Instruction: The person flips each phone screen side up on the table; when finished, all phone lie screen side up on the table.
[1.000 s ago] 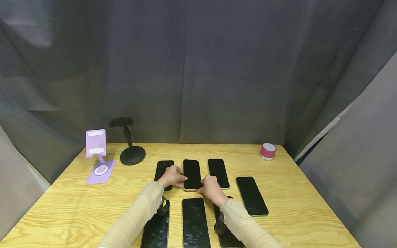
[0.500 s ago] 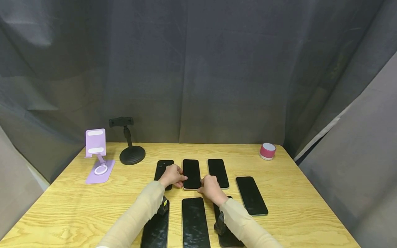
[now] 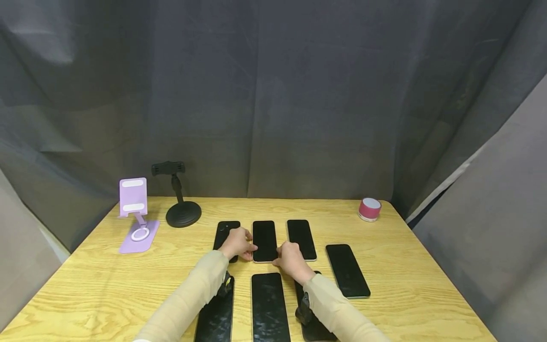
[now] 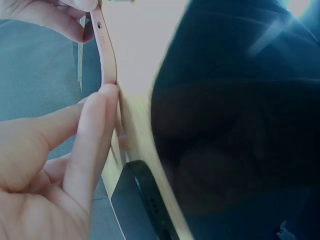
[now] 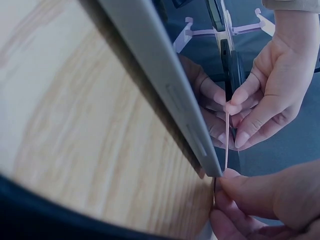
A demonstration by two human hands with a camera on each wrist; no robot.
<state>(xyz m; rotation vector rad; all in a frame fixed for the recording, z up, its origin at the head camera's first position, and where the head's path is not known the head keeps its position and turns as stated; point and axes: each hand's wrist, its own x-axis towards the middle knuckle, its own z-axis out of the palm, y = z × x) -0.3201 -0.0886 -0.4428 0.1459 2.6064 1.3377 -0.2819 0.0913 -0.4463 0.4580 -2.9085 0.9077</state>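
Note:
A black-screened smartphone with a pink frame (image 3: 264, 240) lies in the middle of the back row. My left hand (image 3: 238, 244) pinches its left edge; in the left wrist view, thumb and finger meet at the pink rim (image 4: 106, 60). At the lower right corner, my right hand (image 3: 293, 262) pinches the same phone, which the right wrist view shows edge-on. To the left, a face-down phone (image 3: 222, 232) with its camera showing is partly covered by my left hand. Another phone (image 3: 301, 239) lies just right of the held one, its silver side large in the right wrist view.
Nearer to me lie three more phones: one under my left forearm (image 3: 215, 316), one in the middle (image 3: 270, 308), one under my right (image 3: 317, 328). Another phone (image 3: 348, 270) lies at right. A purple phone stand (image 3: 133, 197), black stand (image 3: 183, 213) and pink-and-white cylinder (image 3: 369, 209) stand farther back.

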